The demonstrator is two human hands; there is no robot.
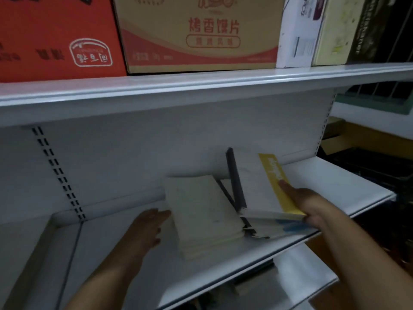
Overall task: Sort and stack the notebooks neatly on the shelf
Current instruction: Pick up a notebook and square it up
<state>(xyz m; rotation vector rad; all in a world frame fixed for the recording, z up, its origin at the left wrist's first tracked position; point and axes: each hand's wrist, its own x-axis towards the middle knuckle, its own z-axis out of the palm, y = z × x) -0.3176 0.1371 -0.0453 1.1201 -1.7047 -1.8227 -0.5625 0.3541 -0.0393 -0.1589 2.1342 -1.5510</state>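
The right hand (312,206) grips a notebook with a yellow band (266,186) by its near right corner: the fingers lie flat along the yellow strip on top, and the thumb side wraps the lower edge, so the hand is clamped on the book. This notebook has a white cover, a yellow stripe with blurred lettering down its right side, and a dark spine on its left. It is tilted, its far end raised toward the back panel (134,153) of the white shelf (125,253), its near end resting on a loose pile of notebooks (279,230) lying under it. That pile shows thin white page edges and a blue patch near the hand; how many books it holds cannot be told.

Just left of the yellow-banded notebook, a cream stack of notebooks (205,215) lies flat on the shelf, plain pale covers, edges roughly squared. The left hand (147,229) is open, fingers together and extended, its fingertips touching the left edge of the cream stack, holding nothing.

Above the shelf, an upper shelf (201,86) carries a red carton (55,36), a tan carton with red printed characters (201,34), a white box (299,32) and a pale yellow box (335,30), left to right.
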